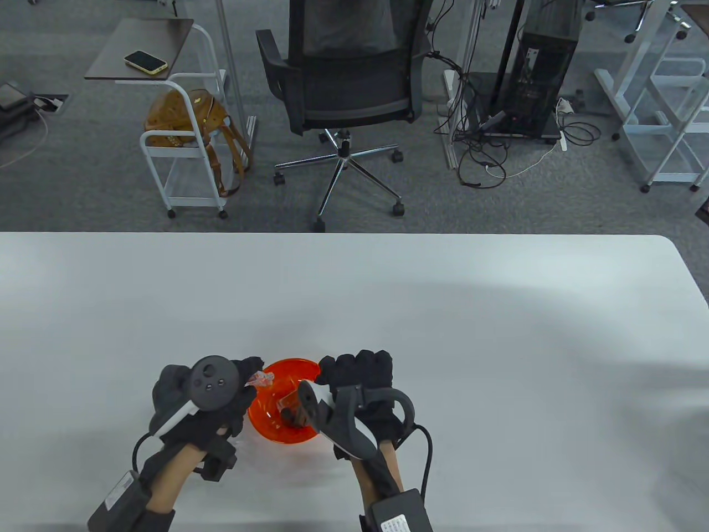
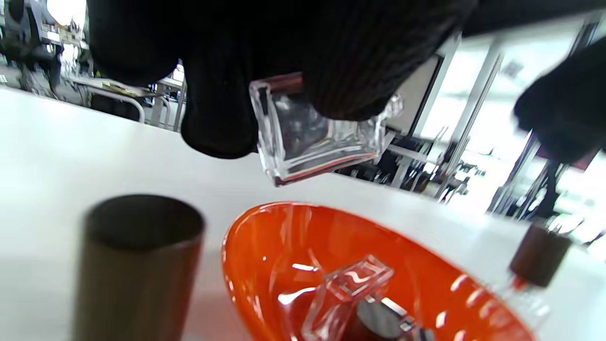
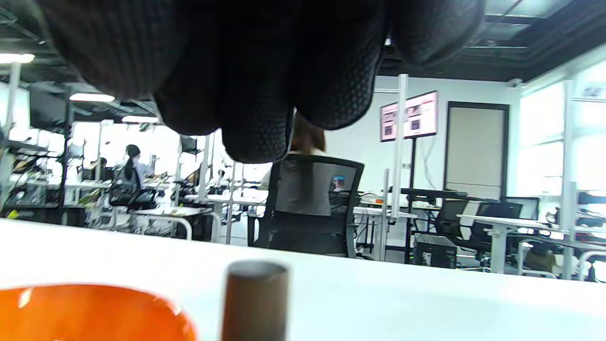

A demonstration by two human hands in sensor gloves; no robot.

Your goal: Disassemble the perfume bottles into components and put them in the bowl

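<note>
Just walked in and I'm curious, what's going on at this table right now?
A person in black sensor gloves is taking perfume bottles apart over a translucent orange bowl. The left hand grips a clear square glass bottle body just above the bowl's rim. The right hand hangs curled over the bowl's other side; what it holds, if anything, is hidden. A clear glass piece and darker parts already lie in the bowl. A brown cylindrical cap stands beside it.

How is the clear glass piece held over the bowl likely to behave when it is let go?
The clear glass piece looks rigid, smooth and probably slippery in the left hand. Its flat sides suggest it won't roll. It may clink against the parts in the orange bowl, perhaps chipping.
</note>
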